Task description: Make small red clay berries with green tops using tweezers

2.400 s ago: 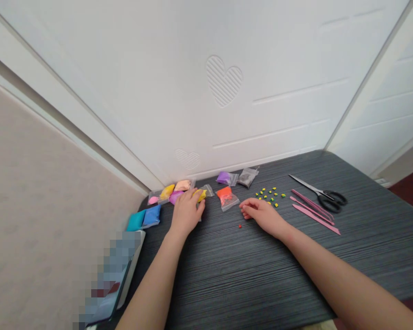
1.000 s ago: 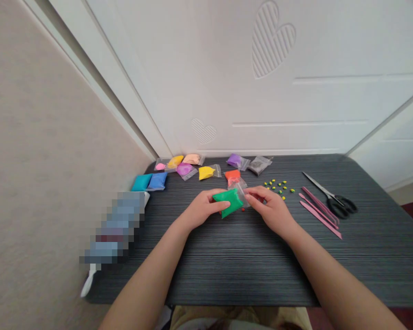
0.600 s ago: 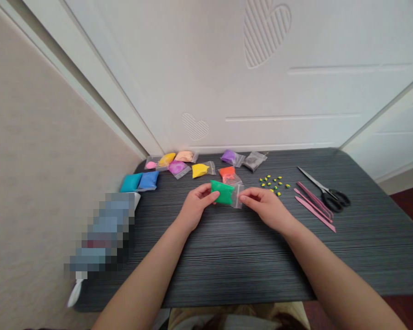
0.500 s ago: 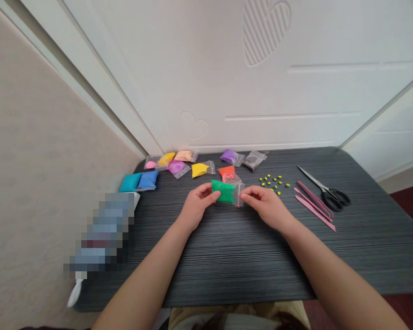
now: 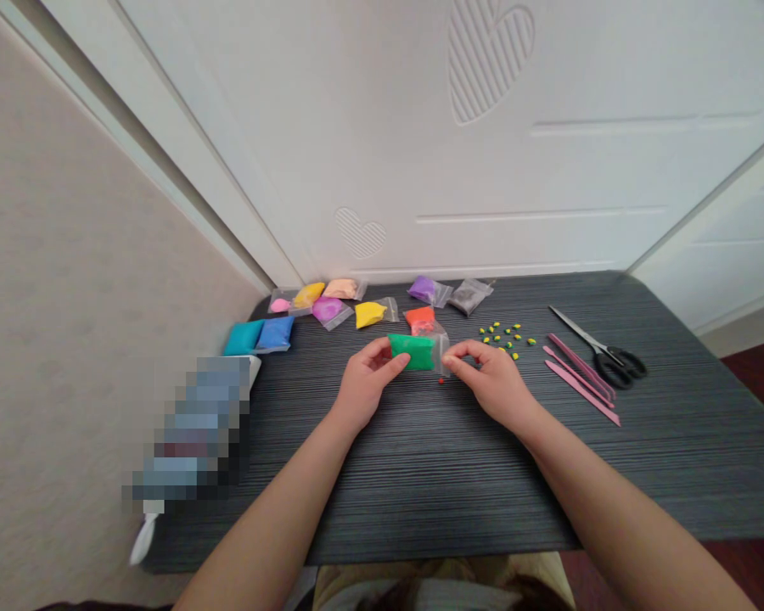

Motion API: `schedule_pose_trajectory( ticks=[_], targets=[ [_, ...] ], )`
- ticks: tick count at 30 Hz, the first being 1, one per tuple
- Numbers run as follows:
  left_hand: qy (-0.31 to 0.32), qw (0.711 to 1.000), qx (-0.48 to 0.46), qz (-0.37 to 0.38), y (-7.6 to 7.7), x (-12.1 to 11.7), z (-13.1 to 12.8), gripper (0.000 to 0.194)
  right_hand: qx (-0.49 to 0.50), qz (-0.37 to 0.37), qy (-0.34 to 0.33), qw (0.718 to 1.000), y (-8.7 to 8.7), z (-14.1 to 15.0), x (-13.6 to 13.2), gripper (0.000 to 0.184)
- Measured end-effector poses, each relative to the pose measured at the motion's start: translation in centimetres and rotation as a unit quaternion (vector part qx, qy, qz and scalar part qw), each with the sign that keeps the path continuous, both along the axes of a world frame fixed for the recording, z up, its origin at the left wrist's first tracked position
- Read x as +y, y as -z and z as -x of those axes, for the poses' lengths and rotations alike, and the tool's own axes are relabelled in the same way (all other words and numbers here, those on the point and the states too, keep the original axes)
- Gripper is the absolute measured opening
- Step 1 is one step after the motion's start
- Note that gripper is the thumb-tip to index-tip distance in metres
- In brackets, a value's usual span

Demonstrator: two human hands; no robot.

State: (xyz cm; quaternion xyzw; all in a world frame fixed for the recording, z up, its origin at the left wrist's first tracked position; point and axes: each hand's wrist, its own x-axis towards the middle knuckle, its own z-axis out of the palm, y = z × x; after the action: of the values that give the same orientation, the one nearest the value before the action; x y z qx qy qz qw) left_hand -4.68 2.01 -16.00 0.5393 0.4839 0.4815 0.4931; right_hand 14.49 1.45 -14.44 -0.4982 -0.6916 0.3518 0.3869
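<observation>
Between my hands, above the dark table, is a small clear zip bag of green modelling clay (image 5: 413,352). My left hand (image 5: 370,378) pinches its left end between thumb and fingers. The fingertips of my right hand (image 5: 487,378) are closed on the bag's clear zip edge at the right. Just below the bag lies a tiny red piece (image 5: 441,381). Behind it is a bag of red-orange clay (image 5: 421,320), partly covered by the green one. Several small yellow-and-green pieces (image 5: 508,337) are scattered right of my right hand.
Bags of yellow (image 5: 370,315), magenta (image 5: 327,310), purple (image 5: 424,289) and grey clay (image 5: 469,296) line the back. Teal (image 5: 243,338) and blue bags (image 5: 274,333) lie left, near a blurred-out packet (image 5: 194,428). Pink tools (image 5: 582,392) and black-handled scissors (image 5: 602,350) lie right.
The green bag has shifted and levelled very slightly, and the tiny red piece below it shows more fully. Both hands keep their hold on the bag.
</observation>
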Motion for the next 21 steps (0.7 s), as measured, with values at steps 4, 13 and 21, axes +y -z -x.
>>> schedule_pose_trajectory(
  ticks=[4, 13, 21],
  targets=[
    [-0.053, 0.998, 0.010, -0.042, -0.1, -0.2, -0.1, 0.034, -0.005, -0.032, 0.008, 0.999, 0.2, 0.5, -0.4, 0.017],
    [0.058, 0.991, 0.106, -0.058, -1.3, -2.1, -0.2, 0.016, -0.042, -0.152, 0.002, 0.987, 0.7, 2.2, -1.4, 0.011],
    [0.005, 0.992, 0.115, -0.052, -1.4, -2.0, -0.4, 0.015, -0.075, -0.192, -0.035, 0.978, 1.4, 2.5, -1.5, 0.014]
  ],
)
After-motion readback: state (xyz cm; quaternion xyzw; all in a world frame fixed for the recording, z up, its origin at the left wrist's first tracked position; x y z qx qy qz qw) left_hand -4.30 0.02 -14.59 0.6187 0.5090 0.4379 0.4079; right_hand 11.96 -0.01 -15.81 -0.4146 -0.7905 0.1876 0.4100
